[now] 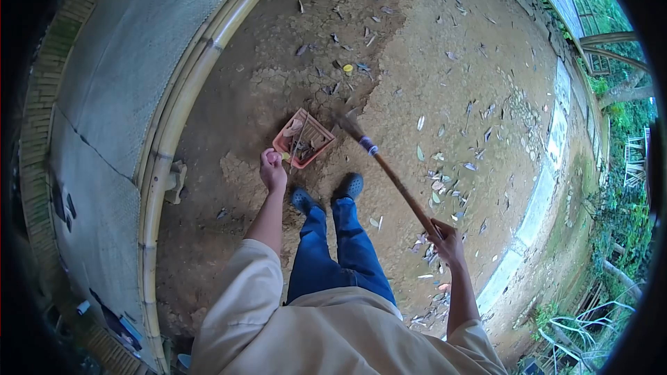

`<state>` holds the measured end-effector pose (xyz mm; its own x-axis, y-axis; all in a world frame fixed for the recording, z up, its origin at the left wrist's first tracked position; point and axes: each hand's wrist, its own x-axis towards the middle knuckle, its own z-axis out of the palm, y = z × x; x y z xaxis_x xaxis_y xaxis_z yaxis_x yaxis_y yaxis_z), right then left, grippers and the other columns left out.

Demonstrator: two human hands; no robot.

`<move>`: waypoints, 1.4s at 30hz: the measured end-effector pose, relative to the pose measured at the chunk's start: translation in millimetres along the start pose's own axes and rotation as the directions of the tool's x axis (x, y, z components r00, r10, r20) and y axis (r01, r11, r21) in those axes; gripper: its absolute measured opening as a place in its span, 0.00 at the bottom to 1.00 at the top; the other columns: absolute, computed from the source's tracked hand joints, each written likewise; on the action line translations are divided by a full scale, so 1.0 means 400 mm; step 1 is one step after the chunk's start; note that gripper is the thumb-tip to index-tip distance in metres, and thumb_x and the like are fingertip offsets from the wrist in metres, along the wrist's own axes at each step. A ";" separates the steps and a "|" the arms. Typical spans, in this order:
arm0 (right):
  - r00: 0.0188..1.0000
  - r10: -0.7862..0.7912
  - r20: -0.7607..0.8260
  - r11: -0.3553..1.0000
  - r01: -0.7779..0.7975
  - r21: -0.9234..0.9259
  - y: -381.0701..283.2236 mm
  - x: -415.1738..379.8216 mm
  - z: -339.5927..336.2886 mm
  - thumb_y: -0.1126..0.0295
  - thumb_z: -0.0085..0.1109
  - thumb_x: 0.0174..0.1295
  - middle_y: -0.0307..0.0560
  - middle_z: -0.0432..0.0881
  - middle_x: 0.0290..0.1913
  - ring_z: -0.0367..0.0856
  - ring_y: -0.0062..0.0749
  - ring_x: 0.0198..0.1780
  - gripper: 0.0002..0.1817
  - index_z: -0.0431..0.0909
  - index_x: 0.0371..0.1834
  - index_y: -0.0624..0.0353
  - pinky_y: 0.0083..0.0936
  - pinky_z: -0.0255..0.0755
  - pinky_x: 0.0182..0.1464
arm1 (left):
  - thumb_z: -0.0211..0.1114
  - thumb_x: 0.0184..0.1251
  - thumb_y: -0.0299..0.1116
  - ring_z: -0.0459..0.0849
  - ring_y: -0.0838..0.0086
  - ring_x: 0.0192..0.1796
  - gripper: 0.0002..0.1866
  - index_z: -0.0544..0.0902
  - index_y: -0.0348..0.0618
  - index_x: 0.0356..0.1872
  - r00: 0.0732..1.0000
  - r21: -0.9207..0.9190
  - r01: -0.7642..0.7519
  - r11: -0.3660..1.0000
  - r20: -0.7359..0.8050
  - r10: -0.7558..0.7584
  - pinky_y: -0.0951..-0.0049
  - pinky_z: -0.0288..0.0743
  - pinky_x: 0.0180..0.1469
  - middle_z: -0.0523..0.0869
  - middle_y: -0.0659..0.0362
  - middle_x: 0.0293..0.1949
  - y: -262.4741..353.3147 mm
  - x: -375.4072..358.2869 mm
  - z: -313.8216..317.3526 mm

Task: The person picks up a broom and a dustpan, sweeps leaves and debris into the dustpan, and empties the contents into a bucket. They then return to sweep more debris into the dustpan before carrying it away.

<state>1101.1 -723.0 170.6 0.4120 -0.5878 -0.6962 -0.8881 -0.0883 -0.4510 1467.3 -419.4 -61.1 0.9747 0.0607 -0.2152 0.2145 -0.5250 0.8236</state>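
An orange-red dustpan [279, 140] with leaves and scraps inside stands on the dirt ahead of my feet. My left hand [273, 169] is closed at its near left side, apparently round its handle; a small yellow piece shows beside the fingers. My right hand [447, 242] is wrapped round the wooden handle of a broom [399, 184], which slants up and to the left. The dark broom head [349, 123] is just right of the dustpan, somewhat blurred, over the ground.
A bamboo-edged platform [156, 180] covered with matting runs along the left. Dry leaves [436, 184] lie scattered over the dirt floor, with a yellow leaf [347, 68] farther ahead. Pale slabs [538, 201] and greenery border the right. My blue clogs [351, 185] stand near the dustpan.
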 end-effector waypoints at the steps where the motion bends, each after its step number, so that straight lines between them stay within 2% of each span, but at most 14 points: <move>1: 1.000 -0.004 0.020 1.000 0.004 0.011 -0.016 -0.027 -0.014 0.74 0.67 0.52 0.53 0.88 0.46 0.86 0.30 0.39 0.29 0.78 0.62 0.60 0.27 0.78 0.43 | 0.68 0.65 0.27 0.83 0.60 0.53 0.18 0.77 0.44 0.55 1.000 -0.035 0.027 0.999 0.011 -0.027 0.65 0.78 0.54 0.83 0.51 0.51 -0.002 0.000 0.004; 2: 1.000 -0.011 0.025 0.998 0.009 0.055 -0.036 -0.061 -0.029 0.78 0.66 0.52 0.46 0.88 0.39 0.80 0.21 0.29 0.29 0.78 0.62 0.61 0.22 0.73 0.31 | 0.68 0.65 0.27 0.83 0.60 0.53 0.18 0.77 0.44 0.55 1.000 -0.057 0.024 0.998 0.012 -0.023 0.65 0.78 0.54 0.82 0.51 0.51 -0.004 -0.003 0.006; 5: 0.990 0.121 0.074 0.945 -0.138 0.298 -0.088 -0.138 -0.068 0.79 0.66 0.52 0.40 0.84 0.33 0.73 0.16 0.23 0.29 0.78 0.62 0.64 0.18 0.67 0.25 | 0.67 0.65 0.26 0.83 0.61 0.52 0.18 0.76 0.44 0.55 1.000 -0.087 0.021 0.996 0.016 -0.020 0.66 0.79 0.53 0.82 0.51 0.51 -0.014 -0.004 0.008; 9: 0.983 0.173 0.061 0.928 -0.183 0.324 -0.120 -0.184 -0.107 0.80 0.65 0.53 0.38 0.82 0.31 0.74 0.16 0.24 0.28 0.77 0.62 0.66 0.17 0.67 0.26 | 0.66 0.66 0.23 0.84 0.64 0.50 0.17 0.76 0.43 0.55 1.000 -0.097 0.014 0.995 0.004 -0.013 0.67 0.79 0.52 0.83 0.51 0.49 -0.016 -0.007 0.006; 12: 0.995 0.100 -0.003 0.961 -0.096 0.258 -0.097 -0.162 -0.087 0.79 0.67 0.51 0.38 0.82 0.31 0.74 0.16 0.24 0.29 0.78 0.62 0.66 0.18 0.68 0.27 | 0.65 0.66 0.22 0.85 0.65 0.48 0.17 0.76 0.43 0.55 1.000 -0.099 0.016 0.995 -0.001 -0.016 0.68 0.79 0.51 0.84 0.52 0.47 -0.015 -0.009 0.007; 21: 0.985 -0.116 -0.131 0.990 0.103 -0.100 -0.083 -0.040 -0.001 0.71 0.69 0.52 0.55 0.87 0.48 0.87 0.38 0.47 0.30 0.78 0.62 0.59 0.31 0.77 0.49 | 0.67 0.66 0.25 0.83 0.65 0.52 0.17 0.76 0.43 0.55 0.998 -0.117 0.059 0.991 0.027 -0.056 0.68 0.79 0.54 0.82 0.52 0.51 -0.037 0.004 0.005; 25: 0.988 -0.111 -0.107 0.979 0.090 -0.185 -0.095 0.001 0.047 0.68 0.69 0.52 0.57 0.86 0.47 0.87 0.44 0.46 0.29 0.80 0.61 0.53 0.34 0.78 0.49 | 0.67 0.66 0.26 0.83 0.67 0.51 0.17 0.77 0.44 0.55 0.999 0.131 0.048 0.990 0.013 -0.050 0.70 0.78 0.54 0.82 0.53 0.50 0.025 -0.012 -0.019; 27: 0.992 -0.103 -0.075 0.983 0.090 -0.162 -0.088 0.012 0.057 0.67 0.69 0.52 0.58 0.86 0.46 0.87 0.45 0.45 0.29 0.80 0.61 0.52 0.35 0.78 0.48 | 0.68 0.66 0.27 0.83 0.66 0.51 0.17 0.77 0.44 0.55 0.999 0.074 0.054 0.996 0.006 -0.054 0.69 0.78 0.54 0.82 0.53 0.50 0.010 -0.011 -0.015; 30: 0.975 -0.222 -0.020 0.963 0.216 -0.162 -0.071 -0.017 0.019 0.70 0.70 0.51 0.56 0.87 0.43 0.87 0.39 0.41 0.28 0.80 0.60 0.55 0.33 0.77 0.45 | 0.69 0.65 0.27 0.83 0.66 0.51 0.18 0.77 0.44 0.55 0.997 -0.097 0.074 0.992 0.001 -0.074 0.68 0.78 0.54 0.82 0.53 0.50 -0.048 0.000 -0.001; 34: 0.990 -0.136 0.032 0.989 0.138 -0.061 -0.081 -0.127 -0.036 0.79 0.70 0.49 0.48 0.88 0.39 0.83 0.22 0.38 0.27 0.82 0.57 0.61 0.25 0.76 0.42 | 0.68 0.66 0.27 0.83 0.67 0.51 0.18 0.77 0.43 0.55 0.998 -0.192 0.057 0.980 -0.016 -0.061 0.68 0.78 0.54 0.82 0.54 0.50 -0.060 -0.001 0.000; 37: 0.994 -0.073 0.079 0.997 0.073 0.003 -0.082 -0.191 -0.063 0.82 0.69 0.49 0.45 0.87 0.41 0.82 0.20 0.35 0.28 0.80 0.58 0.67 0.20 0.76 0.37 | 0.67 0.67 0.26 0.82 0.69 0.51 0.17 0.76 0.43 0.56 0.998 -0.028 0.054 0.998 -0.016 -0.054 0.70 0.78 0.55 0.81 0.55 0.50 -0.036 -0.006 -0.025; 38: 0.996 -0.052 0.068 0.993 0.044 0.111 -0.080 -0.203 -0.065 0.82 0.69 0.49 0.43 0.87 0.38 0.79 0.18 0.31 0.28 0.80 0.58 0.67 0.19 0.73 0.32 | 0.67 0.67 0.26 0.82 0.69 0.51 0.17 0.76 0.43 0.56 0.998 -0.117 0.058 0.991 -0.016 -0.060 0.70 0.78 0.55 0.81 0.54 0.50 -0.049 -0.003 -0.023; 40: 0.996 -0.044 0.072 0.997 0.038 0.072 -0.128 -0.221 -0.080 0.82 0.69 0.50 0.43 0.86 0.37 0.79 0.18 0.30 0.27 0.80 0.58 0.67 0.19 0.73 0.31 | 0.67 0.67 0.26 0.82 0.69 0.52 0.18 0.76 0.43 0.56 0.997 -0.293 0.065 0.954 -0.014 -0.072 0.70 0.77 0.55 0.81 0.54 0.50 -0.074 0.009 -0.019; 42: 0.997 -0.052 0.063 0.998 0.049 0.050 -0.143 -0.215 -0.081 0.82 0.68 0.50 0.43 0.87 0.38 0.80 0.18 0.32 0.27 0.79 0.58 0.68 0.19 0.73 0.33 | 0.66 0.67 0.23 0.82 0.68 0.51 0.17 0.76 0.41 0.56 0.997 -0.276 0.060 0.959 -0.019 -0.068 0.69 0.78 0.54 0.81 0.53 0.50 -0.083 0.018 -0.027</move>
<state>1110.0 -693.6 274.6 0.4697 -0.5309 -0.7053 -0.8555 -0.0766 -0.5121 1467.7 -392.4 -84.4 0.9588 0.1127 -0.2607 0.2818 -0.2652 0.9221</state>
